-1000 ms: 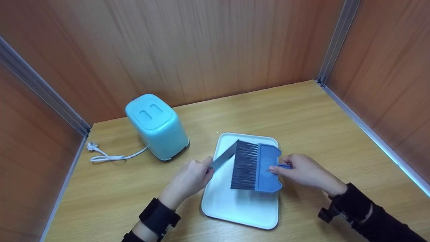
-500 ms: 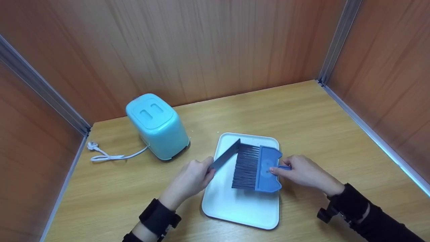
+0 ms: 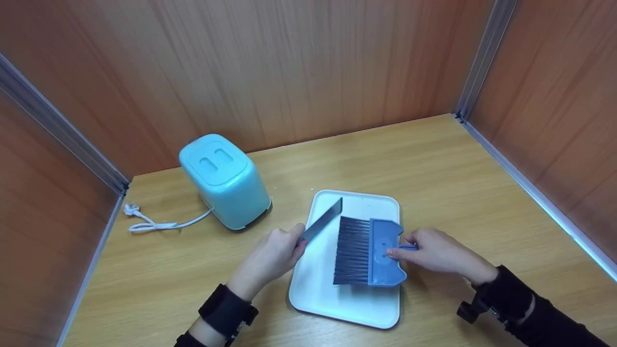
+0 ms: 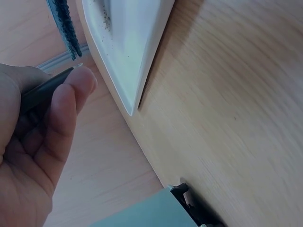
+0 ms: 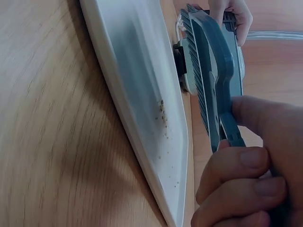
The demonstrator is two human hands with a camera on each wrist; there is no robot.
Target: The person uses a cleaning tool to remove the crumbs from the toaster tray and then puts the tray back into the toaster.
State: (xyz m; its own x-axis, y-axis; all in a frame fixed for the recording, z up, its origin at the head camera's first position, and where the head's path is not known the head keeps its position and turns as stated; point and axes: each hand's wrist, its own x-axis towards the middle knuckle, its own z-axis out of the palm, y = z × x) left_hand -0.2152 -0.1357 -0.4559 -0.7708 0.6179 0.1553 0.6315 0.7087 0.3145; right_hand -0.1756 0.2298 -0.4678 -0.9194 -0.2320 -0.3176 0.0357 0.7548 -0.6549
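Note:
My left hand [image 3: 272,258] grips a flat grey tool [image 3: 325,220] with a dark handle. Its narrow, blade-like part slants over the white tray [image 3: 344,308]; its kind is unclear. The right hand [image 3: 438,253] pinches the handle of a blue brush [image 3: 385,250], whose dark bristles point left above the tray. In the head view, the bristles and the grey tool are apart. Small brown crumbs [image 5: 163,113] lie scattered inside the tray in the right wrist view. Part of the brush handle is hidden by my right fingers.
A light blue toaster [image 3: 221,178] with a lid stands at the back left. Its white cord and plug [image 3: 154,224] lie beside it. Tiny specks dot the wooden table [image 3: 434,164] near the tray. Wooden panels [image 3: 308,67] enclose the back and sides.
The brush in my right hand has shifted toward me, away from the grey tool's tip that its bristles overlapped before. My left hand has hardly moved.

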